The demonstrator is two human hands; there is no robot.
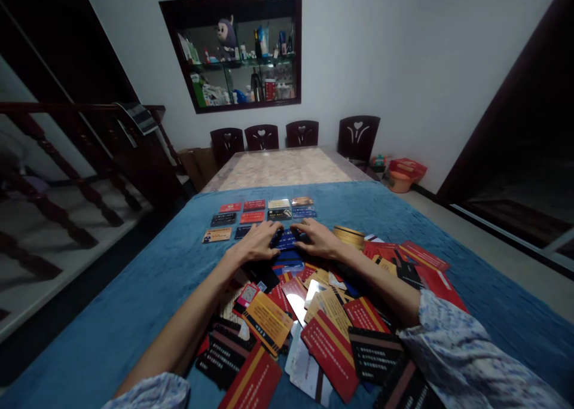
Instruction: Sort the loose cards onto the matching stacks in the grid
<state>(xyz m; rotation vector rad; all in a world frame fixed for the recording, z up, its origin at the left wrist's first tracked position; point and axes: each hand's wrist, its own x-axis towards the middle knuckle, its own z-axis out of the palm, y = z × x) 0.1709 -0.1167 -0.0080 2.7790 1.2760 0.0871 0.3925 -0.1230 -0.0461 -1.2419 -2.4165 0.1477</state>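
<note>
Pressing open-palmed on a blue card [286, 240], left hand [259, 244] and right hand [319, 239] lie between near card pile [314, 322] and far card rows [253, 213].

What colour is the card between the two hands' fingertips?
The card is dark blue with pale print; the head view shows it.

Four chairs [302, 133], two hands [260, 244], eight cards [253, 217] in two rows (third row partly covered), one heap [314, 319].
</note>
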